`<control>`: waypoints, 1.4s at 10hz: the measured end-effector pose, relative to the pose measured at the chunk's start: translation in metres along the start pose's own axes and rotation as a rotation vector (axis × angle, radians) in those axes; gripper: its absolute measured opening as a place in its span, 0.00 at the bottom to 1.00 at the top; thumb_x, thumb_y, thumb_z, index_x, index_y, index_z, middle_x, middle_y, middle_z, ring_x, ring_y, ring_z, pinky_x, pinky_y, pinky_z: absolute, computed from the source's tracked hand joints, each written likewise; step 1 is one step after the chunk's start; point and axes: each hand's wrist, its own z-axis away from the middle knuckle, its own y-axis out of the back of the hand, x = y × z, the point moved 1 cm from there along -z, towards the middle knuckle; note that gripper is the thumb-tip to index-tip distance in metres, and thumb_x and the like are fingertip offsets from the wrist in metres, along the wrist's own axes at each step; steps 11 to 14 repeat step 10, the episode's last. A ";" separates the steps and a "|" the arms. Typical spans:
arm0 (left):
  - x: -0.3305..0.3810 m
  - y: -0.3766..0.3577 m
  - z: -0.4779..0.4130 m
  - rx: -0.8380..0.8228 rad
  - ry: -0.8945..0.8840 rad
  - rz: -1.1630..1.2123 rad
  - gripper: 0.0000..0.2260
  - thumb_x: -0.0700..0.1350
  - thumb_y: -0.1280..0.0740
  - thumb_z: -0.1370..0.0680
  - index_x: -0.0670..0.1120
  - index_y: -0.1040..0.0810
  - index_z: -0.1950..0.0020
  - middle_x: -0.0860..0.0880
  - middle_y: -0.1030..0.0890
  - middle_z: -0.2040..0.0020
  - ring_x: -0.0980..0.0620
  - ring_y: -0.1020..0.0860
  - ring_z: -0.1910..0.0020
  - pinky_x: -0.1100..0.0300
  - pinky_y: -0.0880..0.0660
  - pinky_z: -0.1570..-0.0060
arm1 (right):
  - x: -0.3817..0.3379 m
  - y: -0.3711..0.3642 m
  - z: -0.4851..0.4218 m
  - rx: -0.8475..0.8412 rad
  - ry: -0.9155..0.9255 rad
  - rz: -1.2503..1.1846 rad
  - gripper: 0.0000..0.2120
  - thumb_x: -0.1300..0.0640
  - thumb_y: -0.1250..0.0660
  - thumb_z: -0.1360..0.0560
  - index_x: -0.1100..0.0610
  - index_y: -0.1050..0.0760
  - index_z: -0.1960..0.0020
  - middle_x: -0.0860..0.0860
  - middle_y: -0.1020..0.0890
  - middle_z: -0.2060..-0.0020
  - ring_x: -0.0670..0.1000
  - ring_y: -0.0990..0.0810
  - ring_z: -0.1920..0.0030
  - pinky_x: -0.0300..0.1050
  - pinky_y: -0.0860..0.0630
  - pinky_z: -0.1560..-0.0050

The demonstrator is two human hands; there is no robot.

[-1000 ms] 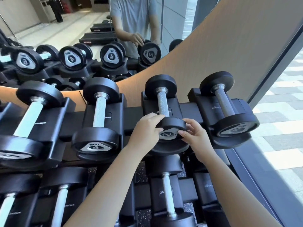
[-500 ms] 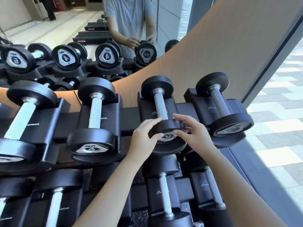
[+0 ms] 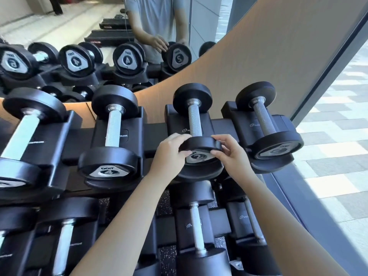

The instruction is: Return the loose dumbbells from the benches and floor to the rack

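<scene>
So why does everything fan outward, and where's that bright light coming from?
Head view: the wide lens splays the dumbbells on the rack like a fan; daylight through the window on the right whitens the pavement outside and the handle of the far-left dumbbell; the dumbbell marked 2 is sharp, the bottom-left corner soft; the mirror doubles the top row.

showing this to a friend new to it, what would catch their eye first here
At centre, the left hand and right hand grip the near head of the dumbbell marked 2, which lies in a cradle on the top row of the rack. To its left sits a dumbbell marked 4, and the mirror behind reflects the row.
</scene>
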 end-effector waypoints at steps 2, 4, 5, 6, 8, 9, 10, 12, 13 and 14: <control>0.023 -0.005 -0.005 -0.060 -0.094 -0.124 0.18 0.36 0.28 0.32 0.41 0.22 0.42 0.43 0.20 0.49 0.43 0.25 0.47 0.53 0.30 0.43 | 0.015 -0.006 0.010 0.082 -0.107 -0.229 0.17 0.66 0.39 0.24 0.43 0.28 0.48 0.59 0.23 0.41 0.56 0.24 0.42 0.52 0.26 0.46; 0.016 -0.011 0.008 0.018 -0.053 0.072 0.20 0.33 0.29 0.32 0.42 0.23 0.41 0.49 0.22 0.48 0.55 0.25 0.47 0.76 0.37 0.43 | 0.016 0.004 0.008 0.093 -0.038 0.080 0.19 0.63 0.35 0.26 0.41 0.28 0.43 0.37 0.24 0.50 0.52 0.20 0.47 0.45 0.27 0.41; 0.009 -0.008 0.017 -0.033 -0.022 0.104 0.25 0.31 0.31 0.30 0.47 0.28 0.35 0.55 0.27 0.43 0.62 0.30 0.42 0.79 0.42 0.40 | 0.011 -0.001 0.012 0.073 -0.035 0.175 0.22 0.60 0.34 0.26 0.45 0.31 0.35 0.39 0.26 0.49 0.49 0.21 0.48 0.43 0.26 0.44; 0.003 -0.004 0.025 -0.077 0.017 0.084 0.26 0.33 0.33 0.27 0.49 0.32 0.31 0.51 0.29 0.34 0.56 0.33 0.34 0.76 0.44 0.36 | 0.007 -0.006 0.019 0.071 -0.054 0.192 0.26 0.60 0.34 0.26 0.46 0.36 0.31 0.46 0.25 0.41 0.50 0.22 0.44 0.47 0.26 0.40; 0.002 0.005 0.053 -0.110 0.124 -0.004 0.24 0.39 0.35 0.24 0.48 0.36 0.29 0.49 0.35 0.28 0.57 0.36 0.32 0.79 0.48 0.40 | -0.001 -0.009 0.046 0.078 -0.098 0.345 0.29 0.58 0.36 0.24 0.49 0.43 0.27 0.54 0.29 0.34 0.53 0.26 0.40 0.47 0.30 0.38; 0.006 0.007 0.071 -0.118 0.115 -0.103 0.23 0.41 0.37 0.23 0.48 0.37 0.29 0.49 0.36 0.28 0.51 0.38 0.29 0.63 0.45 0.33 | -0.008 -0.012 0.065 0.089 -0.043 0.492 0.27 0.57 0.37 0.24 0.50 0.43 0.27 0.53 0.30 0.34 0.54 0.26 0.42 0.51 0.34 0.34; 0.014 0.014 0.094 -0.131 0.070 -0.300 0.22 0.42 0.39 0.22 0.47 0.37 0.29 0.47 0.37 0.27 0.48 0.40 0.29 0.52 0.44 0.30 | -0.014 -0.018 0.090 0.084 0.001 0.709 0.26 0.55 0.38 0.23 0.51 0.42 0.28 0.52 0.30 0.33 0.54 0.30 0.36 0.62 0.40 0.32; 0.014 0.014 0.094 -0.131 0.070 -0.300 0.22 0.42 0.39 0.22 0.47 0.37 0.29 0.47 0.37 0.27 0.48 0.40 0.29 0.52 0.44 0.30 | -0.014 -0.018 0.090 0.084 0.001 0.709 0.26 0.55 0.38 0.23 0.51 0.42 0.28 0.52 0.30 0.33 0.54 0.30 0.36 0.62 0.40 0.32; 0.014 0.014 0.094 -0.131 0.070 -0.300 0.22 0.42 0.39 0.22 0.47 0.37 0.29 0.47 0.37 0.27 0.48 0.40 0.29 0.52 0.44 0.30 | -0.014 -0.018 0.090 0.084 0.001 0.709 0.26 0.55 0.38 0.23 0.51 0.42 0.28 0.52 0.30 0.33 0.54 0.30 0.36 0.62 0.40 0.32; 0.014 0.014 0.094 -0.131 0.070 -0.300 0.22 0.42 0.39 0.22 0.47 0.37 0.29 0.47 0.37 0.27 0.48 0.40 0.29 0.52 0.44 0.30 | -0.014 -0.018 0.090 0.084 0.001 0.709 0.26 0.55 0.38 0.23 0.51 0.42 0.28 0.52 0.30 0.33 0.54 0.30 0.36 0.62 0.40 0.32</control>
